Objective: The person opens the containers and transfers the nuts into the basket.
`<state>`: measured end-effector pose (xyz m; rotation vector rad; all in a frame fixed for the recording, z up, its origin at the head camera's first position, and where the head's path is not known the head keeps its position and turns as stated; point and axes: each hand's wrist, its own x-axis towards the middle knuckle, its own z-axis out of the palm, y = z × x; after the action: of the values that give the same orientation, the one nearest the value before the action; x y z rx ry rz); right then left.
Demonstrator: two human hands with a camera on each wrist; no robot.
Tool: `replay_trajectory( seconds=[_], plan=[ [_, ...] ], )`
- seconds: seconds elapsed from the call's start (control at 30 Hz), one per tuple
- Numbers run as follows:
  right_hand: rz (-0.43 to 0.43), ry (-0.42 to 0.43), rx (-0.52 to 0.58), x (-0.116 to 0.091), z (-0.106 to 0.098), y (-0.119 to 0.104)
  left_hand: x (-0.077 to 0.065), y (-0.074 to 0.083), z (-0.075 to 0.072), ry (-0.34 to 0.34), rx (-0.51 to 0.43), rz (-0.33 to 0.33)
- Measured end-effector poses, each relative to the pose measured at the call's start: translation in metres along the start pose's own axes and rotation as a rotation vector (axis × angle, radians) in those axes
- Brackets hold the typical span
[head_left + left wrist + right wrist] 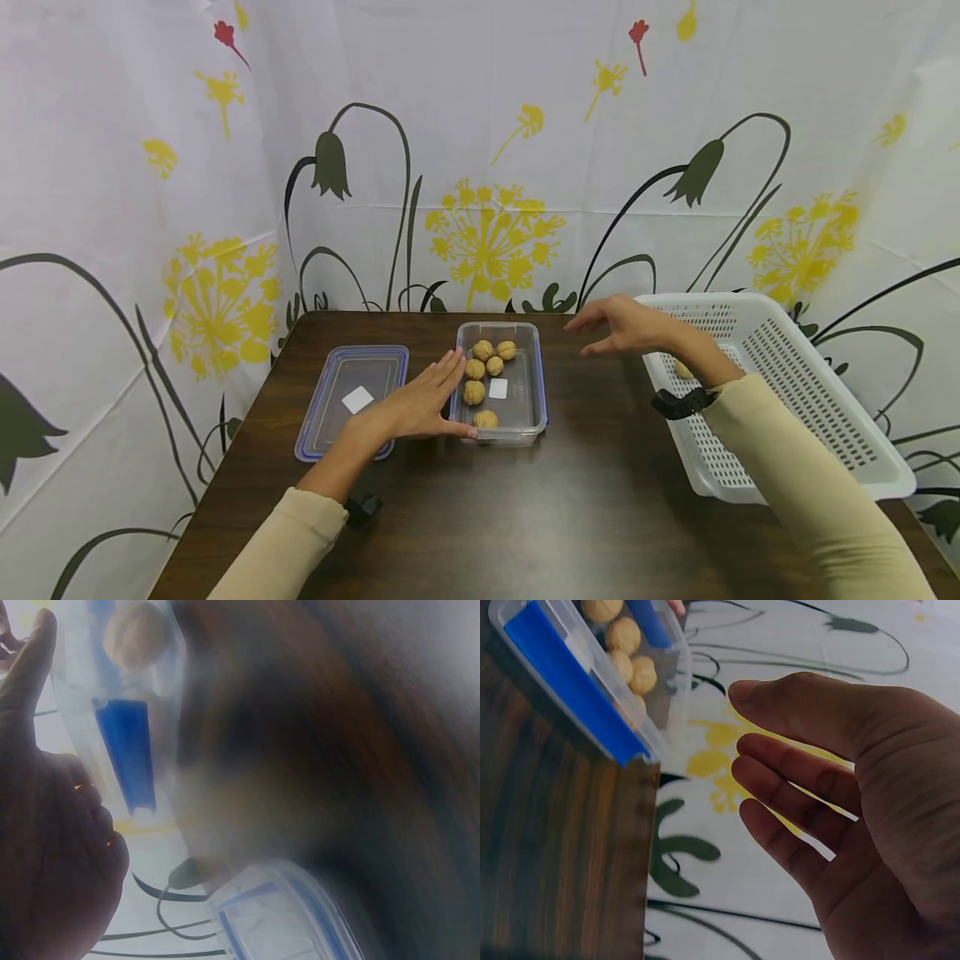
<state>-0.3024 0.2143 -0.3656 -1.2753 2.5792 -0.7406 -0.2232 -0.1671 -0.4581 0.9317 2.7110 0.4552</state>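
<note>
A clear plastic food container (pixel 536 375) with blue clips holds several walnuts (pixel 474 392) and a small white square (pixel 498 388). My left hand (pixel 423 404) rests along its left side, fingers straight at the rim and thumb by the near corner. To the container's right, my right hand (pixel 622 323) is raised over the far part of the table, by the basket's left edge. Nothing shows between its loosely bent fingers (pixel 780 765) and thumb in the right wrist view. In the white perforated basket (pixel 795 367), a walnut (pixel 682 369) shows beside the right forearm.
The container's lid (pixel 360 367), blue-edged with a white square label (pixel 357 399), lies flat on the left of the dark wooden table (pixel 510 517). Behind the table hangs a flower-printed cloth (pixel 480 150). The right forearm crosses above the basket and hides part of it.
</note>
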Motion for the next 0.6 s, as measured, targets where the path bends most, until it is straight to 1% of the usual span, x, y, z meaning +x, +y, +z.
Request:
replay_trajectory(
  seconds=[0.2, 0.37, 0.6],
  plan=[
    [-0.069, -0.066, 0.008, 0.019, 0.018, -0.01, 0.0, -0.001, 0.002, 0.003, -0.011, 0.002],
    [-0.134, -0.096, 0.005, 0.032, 0.03, -0.016, 0.0, -0.001, 0.002, 0.005, -0.009, 0.002],
    [-0.138, -0.15, 0.047, 0.05, 0.049, -0.023, 0.0, -0.002, 0.002, 0.003, -0.008, -0.006]
  ],
)
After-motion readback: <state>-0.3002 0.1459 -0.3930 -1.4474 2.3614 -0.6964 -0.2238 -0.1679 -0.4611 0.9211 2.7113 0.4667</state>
